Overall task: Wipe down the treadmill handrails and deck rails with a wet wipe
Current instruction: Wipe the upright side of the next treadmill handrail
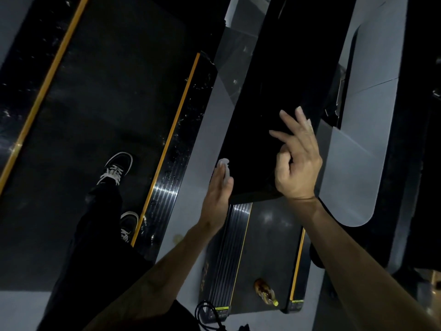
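against the dark handrail point(269, 120) the left hand point(218, 194) lies flat, fingers pressing the wet wipe point(224, 170) for full contact. right hand point(297, 161) hovers loosely spread, holding nothing.

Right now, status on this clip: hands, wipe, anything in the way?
Left hand flat, pressing wet wipe to black handrail edge. Right hand raised, fingers loosely spread, holding nothing. Bottle lying on treadmill belt below, off the rail.

Left hand point(218, 194) presses wet wipe point(224, 168) against left edge of console panel point(274, 115); right hand point(297, 161) over its right. Bottle point(266, 292) on belt point(269, 254) below.
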### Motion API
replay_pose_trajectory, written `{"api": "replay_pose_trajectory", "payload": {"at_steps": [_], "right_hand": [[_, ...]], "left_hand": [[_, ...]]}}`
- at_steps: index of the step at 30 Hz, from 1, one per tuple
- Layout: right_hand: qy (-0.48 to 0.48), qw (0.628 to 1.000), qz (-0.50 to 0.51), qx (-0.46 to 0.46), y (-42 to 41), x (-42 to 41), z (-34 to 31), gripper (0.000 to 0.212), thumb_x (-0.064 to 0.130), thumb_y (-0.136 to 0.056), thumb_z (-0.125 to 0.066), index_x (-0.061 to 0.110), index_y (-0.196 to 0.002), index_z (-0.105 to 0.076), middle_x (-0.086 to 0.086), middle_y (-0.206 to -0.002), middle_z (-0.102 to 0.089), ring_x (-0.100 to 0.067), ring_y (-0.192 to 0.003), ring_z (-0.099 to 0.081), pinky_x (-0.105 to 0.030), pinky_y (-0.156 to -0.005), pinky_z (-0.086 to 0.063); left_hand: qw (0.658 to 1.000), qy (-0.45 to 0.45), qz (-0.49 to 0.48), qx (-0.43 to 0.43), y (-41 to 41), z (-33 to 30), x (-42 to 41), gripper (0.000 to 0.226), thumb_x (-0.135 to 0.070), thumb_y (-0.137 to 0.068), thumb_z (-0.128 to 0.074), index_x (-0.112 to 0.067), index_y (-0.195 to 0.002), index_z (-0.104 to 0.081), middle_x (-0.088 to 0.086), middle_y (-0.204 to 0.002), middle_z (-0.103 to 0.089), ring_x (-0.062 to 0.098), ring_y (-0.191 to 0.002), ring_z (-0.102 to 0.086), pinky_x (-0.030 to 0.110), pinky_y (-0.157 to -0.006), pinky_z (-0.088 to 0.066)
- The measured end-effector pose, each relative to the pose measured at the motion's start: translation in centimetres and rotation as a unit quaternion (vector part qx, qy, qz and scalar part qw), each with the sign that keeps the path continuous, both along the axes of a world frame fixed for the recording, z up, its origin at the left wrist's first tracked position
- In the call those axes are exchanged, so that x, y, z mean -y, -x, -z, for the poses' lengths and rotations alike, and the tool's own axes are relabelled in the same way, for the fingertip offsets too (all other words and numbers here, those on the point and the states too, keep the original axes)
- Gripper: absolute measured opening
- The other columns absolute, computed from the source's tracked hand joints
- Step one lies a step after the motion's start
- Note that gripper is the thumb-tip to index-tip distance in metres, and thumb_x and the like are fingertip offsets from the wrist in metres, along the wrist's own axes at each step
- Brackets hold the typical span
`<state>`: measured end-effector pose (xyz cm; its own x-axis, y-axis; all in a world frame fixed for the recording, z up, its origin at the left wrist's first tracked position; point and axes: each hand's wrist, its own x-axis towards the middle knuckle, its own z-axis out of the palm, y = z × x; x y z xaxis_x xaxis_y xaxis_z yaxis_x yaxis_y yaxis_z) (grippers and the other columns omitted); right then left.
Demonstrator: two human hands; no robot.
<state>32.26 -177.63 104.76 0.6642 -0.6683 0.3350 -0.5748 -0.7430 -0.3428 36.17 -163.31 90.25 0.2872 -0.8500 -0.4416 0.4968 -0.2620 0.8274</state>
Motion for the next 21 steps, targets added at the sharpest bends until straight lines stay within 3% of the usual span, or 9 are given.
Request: {"api": "replay_pose_trajectory", "payload": {"at_steps": [5,9,13,17,21], "right_hand": [[0.005,1.000,0.002,0.001,0.1,0.0,0.0,0.042,0.000,-0.084,-0.038,-0.003,-0.104,-0.075,-0.017,-0.137,-0.063,-0.039,-0.144,-0.044,-0.061,-0.119,-0.032],[-0.005,1.000,0.002,-0.004,0.0,0.1,-0.2,0.042,0.000,-0.084,-0.038,-0.004,-0.103,-0.075,-0.017,-0.137,-0.063,-0.039,-0.144,-0.044,-0.061,-0.118,-0.032],[-0.004,1.000,0.001,-0.001,0.1,0.1,-0.1,0.041,-0.001,-0.083,-0.039,-0.005,-0.103,-0.075,-0.017,-0.137,-0.063,-0.040,-0.144,-0.044,-0.062,-0.118,-0.032],[-0.006,1.000,0.005,-0.001,0.0,0.1,0.0,0.042,0.000,-0.084,-0.038,-0.004,-0.104,-0.075,-0.017,-0.137,-0.063,-0.039,-0.144,-0.044,-0.061,-0.118,-0.033],[0.001,1.000,0.006,0.000,0.0,0.0,-0.1,0.042,0.000,-0.084,-0.038,-0.004,-0.104,-0.075,-0.018,-0.137,-0.063,-0.040,-0.144,-0.044,-0.061,-0.118,-0.033]], "left_hand": [[0.998,0.060,0.002,0.015,-1.1,-1.9,3.3,0.067,-0.054,-0.106,-0.033,-0.023,-0.164,-0.021,-0.014,-0.171,-0.015,0.001,-0.156,-0.008,0.046,-0.130,-0.010],[0.999,0.016,-0.003,-0.036,-3.6,-0.5,6.6,0.062,-0.045,-0.111,-0.035,-0.023,-0.165,-0.015,-0.008,-0.172,-0.012,0.003,-0.156,-0.009,0.042,-0.131,-0.007],[0.997,0.009,-0.024,-0.078,-2.5,0.4,4.1,0.060,-0.038,-0.111,-0.039,-0.019,-0.164,-0.018,-0.008,-0.171,-0.016,0.002,-0.156,-0.013,0.039,-0.130,-0.010],[0.999,0.048,-0.016,-0.010,-0.7,-0.3,2.0,0.064,-0.047,-0.107,-0.038,-0.019,-0.163,-0.024,-0.010,-0.170,-0.021,0.004,-0.156,-0.014,0.046,-0.130,-0.013],[0.998,0.058,0.001,0.008,-2.3,-1.8,5.8,0.075,-0.063,-0.101,-0.040,-0.028,-0.164,-0.021,-0.017,-0.170,-0.015,0.000,-0.156,-0.009,0.047,-0.130,-0.010]]}}
